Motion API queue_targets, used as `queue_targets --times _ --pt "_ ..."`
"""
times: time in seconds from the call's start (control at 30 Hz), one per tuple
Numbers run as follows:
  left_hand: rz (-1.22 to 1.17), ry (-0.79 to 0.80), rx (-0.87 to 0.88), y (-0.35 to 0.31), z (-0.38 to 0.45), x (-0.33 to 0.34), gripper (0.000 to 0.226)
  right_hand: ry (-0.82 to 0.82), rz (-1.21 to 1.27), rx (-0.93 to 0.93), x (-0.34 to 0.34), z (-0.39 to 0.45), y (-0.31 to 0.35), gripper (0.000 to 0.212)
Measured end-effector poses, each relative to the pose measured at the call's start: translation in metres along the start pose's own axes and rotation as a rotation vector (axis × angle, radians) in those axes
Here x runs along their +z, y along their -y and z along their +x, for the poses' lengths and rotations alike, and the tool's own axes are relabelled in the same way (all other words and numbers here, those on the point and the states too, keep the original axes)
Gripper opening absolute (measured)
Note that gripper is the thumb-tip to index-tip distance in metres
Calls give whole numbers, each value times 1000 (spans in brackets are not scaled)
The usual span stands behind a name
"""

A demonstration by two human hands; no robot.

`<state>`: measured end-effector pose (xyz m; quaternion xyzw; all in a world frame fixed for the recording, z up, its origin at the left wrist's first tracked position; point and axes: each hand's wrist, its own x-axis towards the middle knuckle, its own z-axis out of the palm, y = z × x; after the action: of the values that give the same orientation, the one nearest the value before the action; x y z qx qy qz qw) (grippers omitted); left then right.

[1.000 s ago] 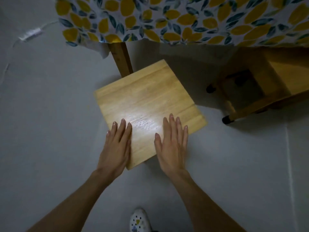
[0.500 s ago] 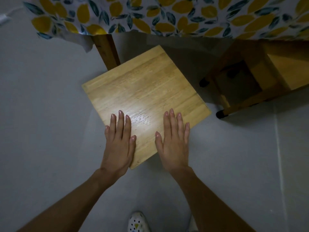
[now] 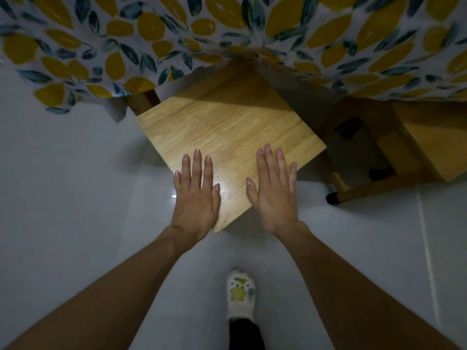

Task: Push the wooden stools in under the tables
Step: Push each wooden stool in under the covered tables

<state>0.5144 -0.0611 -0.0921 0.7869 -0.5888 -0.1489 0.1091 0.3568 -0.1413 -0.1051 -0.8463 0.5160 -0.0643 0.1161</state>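
A square wooden stool stands on the grey floor, turned like a diamond. Its far corner sits in shadow beneath the hanging lemon-print tablecloth. My left hand lies flat on the near left edge of the seat, fingers straight and slightly apart. Flat on the near right edge rests my right hand. Neither hand grips anything. A wooden table leg shows just left of the stool.
A second wooden stool lies tipped on its side at the right, partly beneath the cloth, one dark foot pointing outward. My white shoe stands on the floor below the hands.
The stool has slid away from me, so its far corner now lies beneath the tablecloth. Both hands stayed flat on its near edges and moved forward with it.
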Motion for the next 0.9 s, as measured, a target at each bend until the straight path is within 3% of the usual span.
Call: queue_targets --times 0.43,0.63,0.83,0.9 --pt "17 17 -29 -7 134 -11 65 -56 -72 -18 -7 131 -28 59" --pt "20 25 -20 -8 145 -11 63 -62 -108 -12 -6 141 -32 57" --pt "-85 225 29 4 143 -37 64 72 -149 49 -24 139 -15 62" --pt "-78 152 -52 0 129 -54 62 102 -119 76 -37 134 2 63"
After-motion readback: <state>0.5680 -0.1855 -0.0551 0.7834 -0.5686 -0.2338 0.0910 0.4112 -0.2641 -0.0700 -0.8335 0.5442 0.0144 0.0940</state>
